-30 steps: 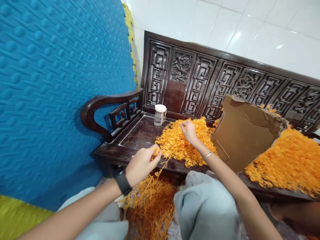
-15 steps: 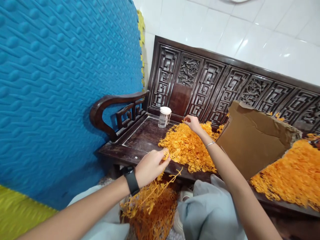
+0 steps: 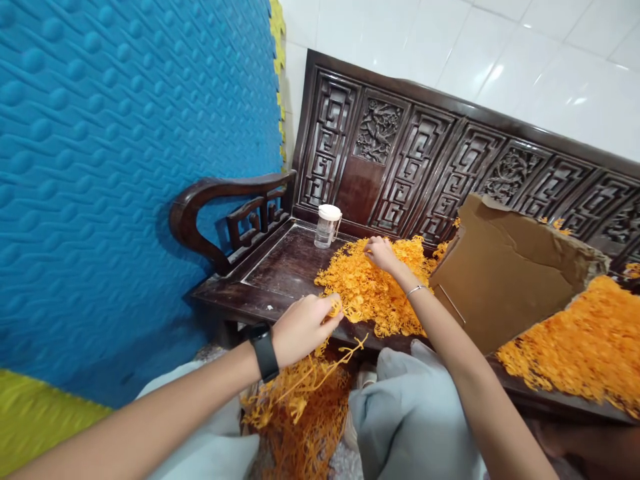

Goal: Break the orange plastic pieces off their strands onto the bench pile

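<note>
My left hand (image 3: 300,327) is closed in a pinch on an orange plastic strip (image 3: 320,363) that trails down to a tangle of orange strips (image 3: 300,420) by my knees. My right hand (image 3: 381,253) reaches across the carved wooden bench (image 3: 280,267) with its fingers pinched on the top of a heap of small orange pieces (image 3: 370,290). What the fingers hold within the heap is too small to make out. A black watch sits on my left wrist and a thin bracelet on my right.
A clear jar with a white lid (image 3: 327,227) stands at the back left of the seat. A torn cardboard sheet (image 3: 505,267) leans over a second orange heap (image 3: 575,347) on the right. A blue foam mat (image 3: 115,167) stands against the wall at left.
My right hand rose toward the jar, then came back down onto the top of the heap. My left hand kept its pinch on the strip. The view shifted slightly.
</note>
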The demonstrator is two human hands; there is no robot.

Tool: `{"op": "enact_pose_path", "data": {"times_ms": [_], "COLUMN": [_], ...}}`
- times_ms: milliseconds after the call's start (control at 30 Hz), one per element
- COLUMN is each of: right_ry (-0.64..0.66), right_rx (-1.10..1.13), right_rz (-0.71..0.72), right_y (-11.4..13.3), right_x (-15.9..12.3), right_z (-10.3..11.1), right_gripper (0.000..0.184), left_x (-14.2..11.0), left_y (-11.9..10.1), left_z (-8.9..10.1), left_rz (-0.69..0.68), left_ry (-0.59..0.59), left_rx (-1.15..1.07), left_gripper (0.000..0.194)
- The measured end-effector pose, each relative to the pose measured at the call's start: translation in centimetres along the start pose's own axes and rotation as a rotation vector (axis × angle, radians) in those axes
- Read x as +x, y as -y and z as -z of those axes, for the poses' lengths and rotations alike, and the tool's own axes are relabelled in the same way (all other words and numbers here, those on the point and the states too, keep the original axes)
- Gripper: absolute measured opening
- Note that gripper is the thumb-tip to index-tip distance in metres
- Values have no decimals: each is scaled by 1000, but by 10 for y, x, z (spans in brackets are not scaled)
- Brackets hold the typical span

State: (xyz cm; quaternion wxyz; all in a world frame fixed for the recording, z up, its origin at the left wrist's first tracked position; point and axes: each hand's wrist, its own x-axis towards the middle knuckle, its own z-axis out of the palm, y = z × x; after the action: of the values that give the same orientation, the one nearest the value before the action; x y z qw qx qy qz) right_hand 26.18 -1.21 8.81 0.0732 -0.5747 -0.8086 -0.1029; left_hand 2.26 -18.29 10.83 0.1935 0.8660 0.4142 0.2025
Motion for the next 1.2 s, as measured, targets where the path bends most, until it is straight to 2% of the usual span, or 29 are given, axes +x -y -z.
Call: {"op": "enact_pose_path", "data": {"times_ms": [133, 267, 333, 400, 500, 600, 733, 900, 967, 1100, 1200], "right_ry": [-46, -92, -124, -139, -24, 118, 279, 387, 370, 267, 313], "right_rx": [7, 43, 141, 362, 727, 872, 932, 1292, 1330, 1232, 1284], "right_rz": [33, 66, 78, 115, 219, 240, 253, 107, 57, -19, -74], "right_y": [8, 22, 33, 48, 71, 89, 102, 112, 114, 116, 115], "right_x": [-3, -7, -16, -29, -56, -80, -99, -112, -117, -123, -126], "right_z": [2, 18, 31, 48, 75, 92, 93, 83, 84, 90, 91], "right_gripper": [20, 21, 18, 17, 29, 39, 30, 32, 32, 30, 29], "left_x": [1, 0, 0, 0, -2, -5, -12, -18, -19, -20, -20], "left_y": [0, 0, 1, 3, 4, 5, 4, -2, -3, -4, -6], "left_z": [-1, 0, 0, 1, 4, 8, 15, 18, 18, 17, 16], "left_rz": [-25, -2, 13, 36, 62, 61, 56, 47, 40, 32, 51], "left_ry": [15, 17, -12, -62, -112, -132, -137, -99, -85, -73, -71], "left_rx": [40, 13, -39, -97, -175, -215, -244, -249, -248, -273, -306], "left_gripper": [17, 16, 16, 16, 15, 14, 17, 21, 25, 25, 23]}}
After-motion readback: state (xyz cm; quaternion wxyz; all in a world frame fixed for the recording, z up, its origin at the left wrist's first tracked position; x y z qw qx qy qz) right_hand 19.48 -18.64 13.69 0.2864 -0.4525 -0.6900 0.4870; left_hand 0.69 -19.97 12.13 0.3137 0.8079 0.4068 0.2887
